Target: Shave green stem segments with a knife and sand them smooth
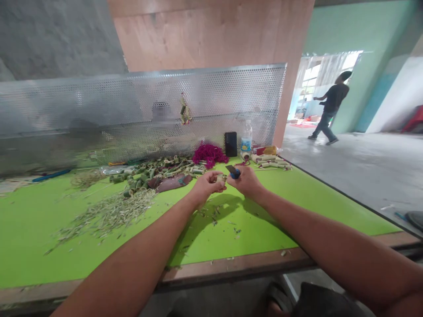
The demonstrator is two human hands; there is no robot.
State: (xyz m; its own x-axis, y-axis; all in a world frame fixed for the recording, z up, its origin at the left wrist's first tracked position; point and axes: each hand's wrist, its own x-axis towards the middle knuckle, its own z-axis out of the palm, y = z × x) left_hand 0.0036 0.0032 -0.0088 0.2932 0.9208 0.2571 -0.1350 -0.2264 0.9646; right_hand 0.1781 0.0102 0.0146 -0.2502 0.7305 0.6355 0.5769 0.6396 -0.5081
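Observation:
Over the green tabletop (264,229), my left hand (209,186) pinches a short pale-green piece of bamboo (221,178). My right hand (247,179) is wrapped round the blue handle of a utility knife (234,172), its dark blade tilted up and to the left. The blade is apart from the bamboo piece, a little to its right. Small shavings (216,213) lie scattered on the table below both hands. Behind the left hand are a pile of cut green bamboo pieces (139,180) and a brownish flat piece (173,182).
A heap of magenta string (209,154), a dark phone (230,144) and a plastic bottle (246,140) stand along the perforated metal panel (211,101). Joined bamboo pieces (272,162) lie at right. Shavings (109,213) cover the left. A person (333,105) walks beyond.

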